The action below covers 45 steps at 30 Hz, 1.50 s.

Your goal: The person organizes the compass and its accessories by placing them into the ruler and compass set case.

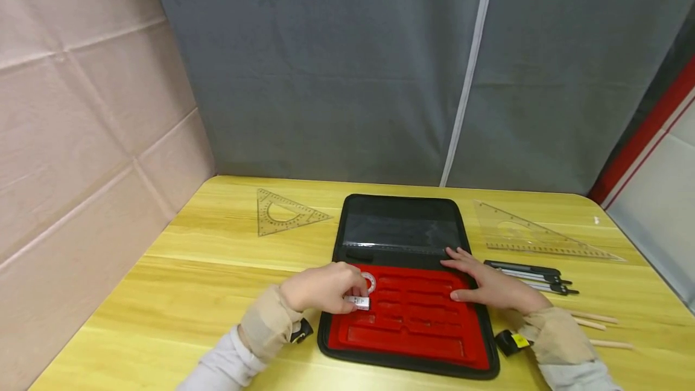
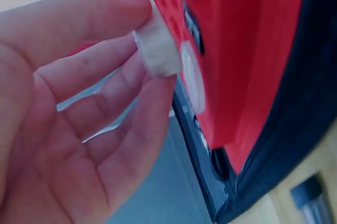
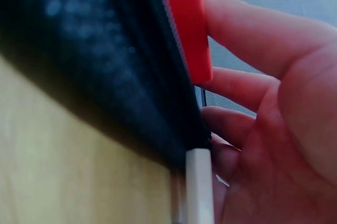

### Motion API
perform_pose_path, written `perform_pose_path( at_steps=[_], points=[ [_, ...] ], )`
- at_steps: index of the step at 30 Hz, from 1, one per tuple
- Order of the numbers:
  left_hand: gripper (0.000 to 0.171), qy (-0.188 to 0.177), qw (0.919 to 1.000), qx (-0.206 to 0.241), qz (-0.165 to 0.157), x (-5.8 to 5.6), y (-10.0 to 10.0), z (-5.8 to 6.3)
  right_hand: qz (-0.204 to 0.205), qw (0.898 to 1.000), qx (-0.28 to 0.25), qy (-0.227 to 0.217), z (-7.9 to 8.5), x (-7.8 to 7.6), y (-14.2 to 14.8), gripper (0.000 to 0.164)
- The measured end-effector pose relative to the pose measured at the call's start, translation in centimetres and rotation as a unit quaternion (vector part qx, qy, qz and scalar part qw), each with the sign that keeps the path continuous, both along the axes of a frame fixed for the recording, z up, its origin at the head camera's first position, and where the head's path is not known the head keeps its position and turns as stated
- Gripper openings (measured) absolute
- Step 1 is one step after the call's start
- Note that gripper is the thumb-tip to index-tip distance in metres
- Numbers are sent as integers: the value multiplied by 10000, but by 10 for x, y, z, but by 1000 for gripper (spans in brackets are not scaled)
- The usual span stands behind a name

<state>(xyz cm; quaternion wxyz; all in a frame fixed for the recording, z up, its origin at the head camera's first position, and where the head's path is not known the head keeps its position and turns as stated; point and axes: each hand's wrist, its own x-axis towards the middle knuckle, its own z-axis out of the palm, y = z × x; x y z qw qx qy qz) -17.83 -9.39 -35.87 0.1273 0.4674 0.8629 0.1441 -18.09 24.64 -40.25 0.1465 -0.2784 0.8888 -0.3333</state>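
My left hand point(image 1: 328, 288) pinches a small white eraser point(image 1: 359, 302) between thumb and fingertips, low over the left side of the red moulded tray point(image 1: 402, 335). In the left wrist view the eraser point(image 2: 158, 42) is right beside the tray's recesses. A round white piece point(image 1: 371, 281) sits in the tray's upper left corner, partly behind my fingers. The tray lies inside an opened black zip case point(image 1: 402, 231), its lid folded back. My right hand point(image 1: 491, 282) rests on the case's right edge, fingers spread and thumb over the red tray.
A clear set square point(image 1: 266, 225) lies to the left of the case, and a longer one point(image 1: 534, 246) to the right. Compasses point(image 1: 534, 273) lie beside my right wrist, with several pale wooden sticks point(image 1: 594, 317) nearer. A grey curtain point(image 1: 336, 77) hangs behind the table.
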Motion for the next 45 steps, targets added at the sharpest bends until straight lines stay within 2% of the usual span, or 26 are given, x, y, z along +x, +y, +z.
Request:
perform_pose_path(
  at_steps=[5,14,24,30,33,37,41,45],
  points=[
    [11,-55,9997,-100,-223,2,8,-4,19,10000,-24,-10,-1,0,0,65],
    [11,99,9990,-373,-204,9,13,-8,4,10000,-42,4,0,1,0,65],
    [13,421,9980,-419,-214,13,13,-11,-2,10000,-29,41,-1,0,0,65],
    [20,416,9981,-323,-309,15,10,-10,16,10000,-52,60,-1,0,1,65],
    [16,394,9979,-310,-404,16,9,-10,33,10000,-62,53,-1,0,1,65],
    [16,570,9966,-445,-387,18,9,-9,30,10000,-63,45,-1,-1,1,65],
    [18,979,9929,-616,-281,22,12,-6,11,10000,-69,28,0,-1,1,65],
    [19,1200,9899,-731,-174,26,13,-5,32,10000,-39,66,-1,-1,1,65]
  ],
)
